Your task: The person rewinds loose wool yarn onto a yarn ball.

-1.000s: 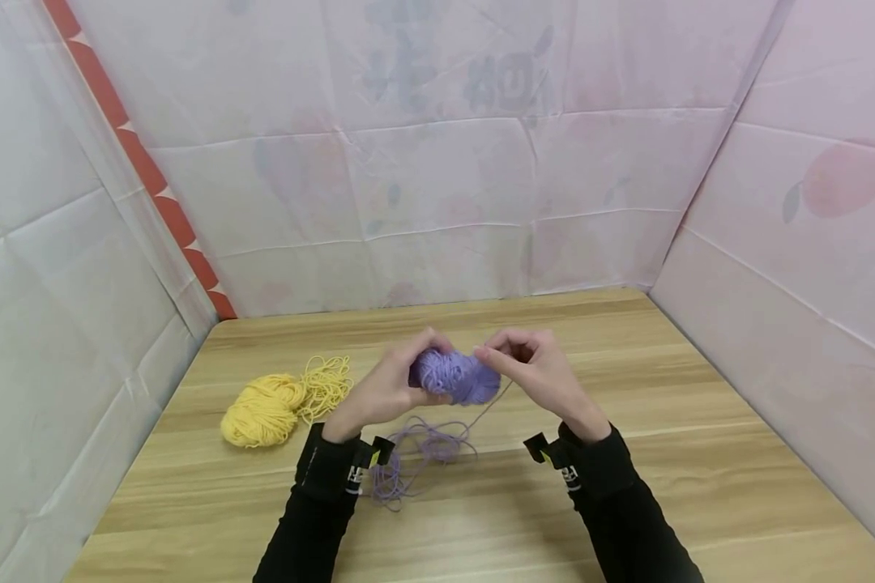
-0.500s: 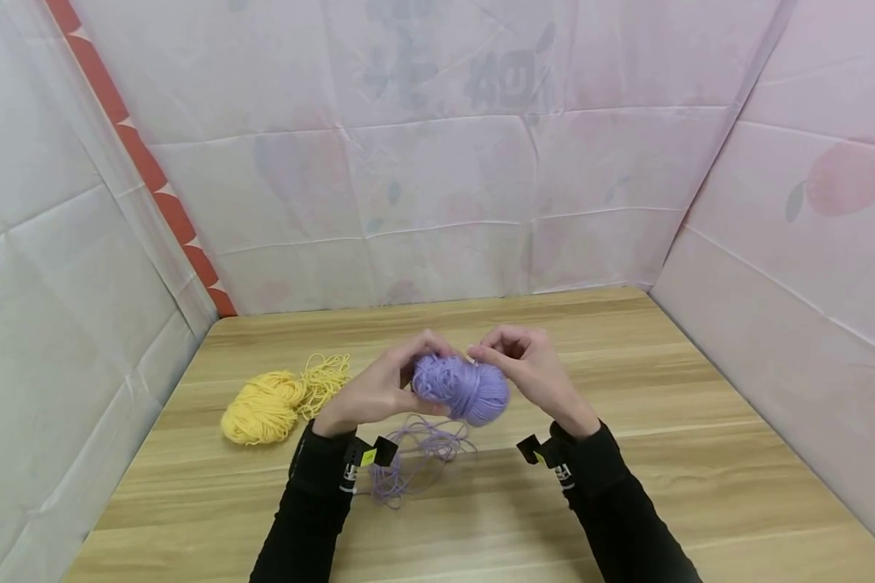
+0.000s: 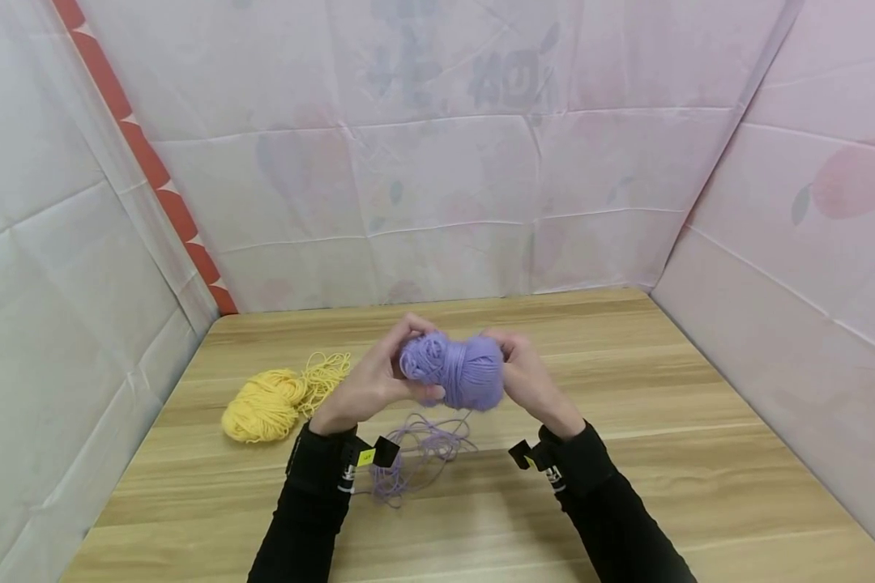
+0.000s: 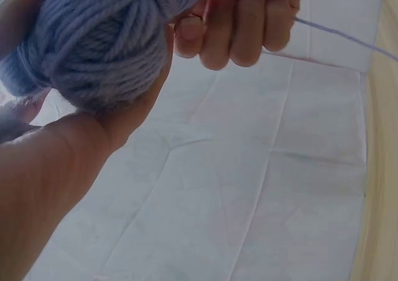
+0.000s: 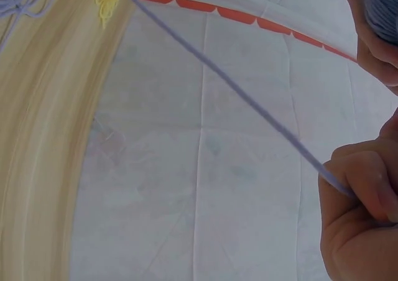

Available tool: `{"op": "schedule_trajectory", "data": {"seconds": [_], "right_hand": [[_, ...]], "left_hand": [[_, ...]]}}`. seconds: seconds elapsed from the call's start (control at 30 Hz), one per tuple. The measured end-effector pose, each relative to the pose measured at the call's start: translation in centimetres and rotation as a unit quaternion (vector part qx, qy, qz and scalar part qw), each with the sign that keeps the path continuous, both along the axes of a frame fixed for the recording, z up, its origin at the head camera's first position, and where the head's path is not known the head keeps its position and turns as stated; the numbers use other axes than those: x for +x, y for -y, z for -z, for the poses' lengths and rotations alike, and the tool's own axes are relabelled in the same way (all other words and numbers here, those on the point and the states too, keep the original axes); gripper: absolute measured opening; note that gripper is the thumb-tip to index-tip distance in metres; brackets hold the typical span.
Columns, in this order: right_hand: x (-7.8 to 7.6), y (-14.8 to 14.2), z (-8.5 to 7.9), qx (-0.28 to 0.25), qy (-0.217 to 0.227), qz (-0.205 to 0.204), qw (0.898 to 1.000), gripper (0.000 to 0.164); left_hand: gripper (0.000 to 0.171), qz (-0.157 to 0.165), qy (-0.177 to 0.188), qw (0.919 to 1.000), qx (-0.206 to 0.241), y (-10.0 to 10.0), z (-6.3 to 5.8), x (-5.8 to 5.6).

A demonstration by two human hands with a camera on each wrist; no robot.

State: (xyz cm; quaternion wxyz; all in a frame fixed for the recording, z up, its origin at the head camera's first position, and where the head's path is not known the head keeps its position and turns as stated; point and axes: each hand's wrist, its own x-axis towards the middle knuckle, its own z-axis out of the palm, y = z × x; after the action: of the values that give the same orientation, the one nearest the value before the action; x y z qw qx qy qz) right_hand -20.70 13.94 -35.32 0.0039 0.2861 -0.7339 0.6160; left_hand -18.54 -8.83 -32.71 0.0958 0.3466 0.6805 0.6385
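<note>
My left hand [image 3: 375, 381] grips a purple ball of yarn [image 3: 458, 370] by its left end, above the wooden table. The ball is wound tight round its middle. My right hand [image 3: 531, 379] is at the ball's right end, its fingertips partly hidden behind it in the head view. In the right wrist view, the right hand [image 5: 360, 206] has its fingers curled round a purple yarn strand [image 5: 249, 101]. That strand runs down to a loose purple tangle [image 3: 423, 453] on the table, below the ball.
On the table [image 3: 627, 502], left of the left hand, lies a yellow ball of yarn [image 3: 262, 407] with a loose yellow pile [image 3: 324, 379] beside it. Pale printed sheets [image 3: 437, 178] stand up behind the table and along both sides.
The purple ball has turned and risen slightly between the hands. My right hand has gone from in front of the ball's top to behind its right end. The loose tangle has barely shifted.
</note>
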Motion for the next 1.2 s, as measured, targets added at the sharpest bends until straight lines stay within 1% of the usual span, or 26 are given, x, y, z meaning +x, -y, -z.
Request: {"op": "schedule_trajectory", "data": {"seconds": [0.1, 0.2, 0.3, 0.43, 0.57, 0.67, 0.83, 0.97, 1.07, 1.2], "right_hand": [[0.0, 0.1, 0.1, 0.021, 0.012, 0.007, 1.000, 0.009], [0.1, 0.2, 0.2, 0.044, 0.024, 0.021, 0.999, 0.010], [0.1, 0.2, 0.3, 0.055, 0.032, 0.019, 0.998, 0.014], [-0.1, 0.2, 0.5, 0.072, 0.031, 0.011, 0.997, 0.018], [-0.4, 0.3, 0.7, 0.087, 0.036, -0.003, 0.996, 0.022], [-0.5, 0.3, 0.8, 0.092, 0.040, -0.010, 0.995, 0.026], [-0.3, 0.1, 0.5, 0.100, 0.038, -0.010, 0.994, 0.027], [0.1, -0.4, 0.0, 0.102, 0.036, -0.010, 0.994, 0.026], [0.4, -0.7, -0.4, 0.102, 0.026, -0.009, 0.994, 0.023], [0.8, -1.1, -1.2, 0.097, 0.006, -0.008, 0.995, 0.021]], "left_hand": [[0.058, -0.009, 0.021, 0.9991, 0.036, 0.1, -0.1, 0.1], [0.056, -0.022, 0.032, 0.9970, 0.067, 0.2, -0.1, 0.1], [0.053, -0.033, 0.044, 0.9934, 0.100, 0.3, -0.1, 0.1], [0.049, -0.044, 0.056, 0.9853, 0.155, 0.3, -0.1, 0.0], [0.045, -0.073, 0.061, 0.9750, 0.201, 0.2, -0.3, -0.1], [0.043, -0.102, 0.061, 0.9689, 0.217, 0.1, -0.3, -0.3], [0.043, -0.147, 0.050, 0.9624, 0.223, 0.0, -0.2, -0.4], [0.044, -0.192, 0.035, 0.9577, 0.211, -0.2, 0.1, -0.7], [0.045, -0.228, 0.018, 0.9552, 0.188, -0.3, 0.4, -1.0], [0.049, -0.267, -0.004, 0.9539, 0.137, -0.7, 0.8, -1.3]]}}
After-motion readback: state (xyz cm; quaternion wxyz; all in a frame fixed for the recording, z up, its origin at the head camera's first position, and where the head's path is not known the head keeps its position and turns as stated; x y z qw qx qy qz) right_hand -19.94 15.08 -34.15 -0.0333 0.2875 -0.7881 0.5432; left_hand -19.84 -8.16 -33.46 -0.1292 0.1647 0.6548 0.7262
